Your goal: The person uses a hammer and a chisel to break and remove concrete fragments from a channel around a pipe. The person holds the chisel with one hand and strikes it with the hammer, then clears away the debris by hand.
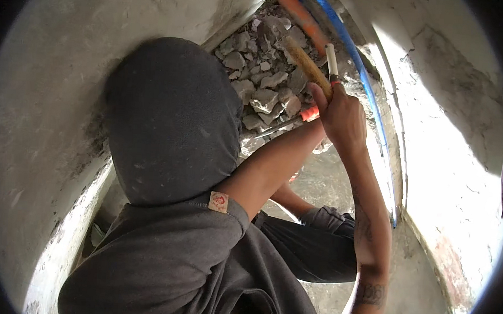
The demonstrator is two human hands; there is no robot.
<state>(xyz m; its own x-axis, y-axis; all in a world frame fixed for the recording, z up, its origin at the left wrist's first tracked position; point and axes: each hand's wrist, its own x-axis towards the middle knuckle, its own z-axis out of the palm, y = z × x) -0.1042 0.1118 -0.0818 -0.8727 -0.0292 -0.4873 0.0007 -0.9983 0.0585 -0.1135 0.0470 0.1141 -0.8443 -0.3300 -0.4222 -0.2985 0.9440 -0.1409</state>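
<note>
Right hand [341,117] grip closed on wooden handle [306,64], rubble [263,80] beyond

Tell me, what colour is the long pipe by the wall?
The pipe is blue, seen in the head view.

rubble [264,86] behind hand [340,113]; pipes [355,60] right | wall [65,88] left

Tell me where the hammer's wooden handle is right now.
In the head view, the wooden handle is upper centre, gripped by a raised hand above the pile of rubble, just left of the blue pipe.
</note>
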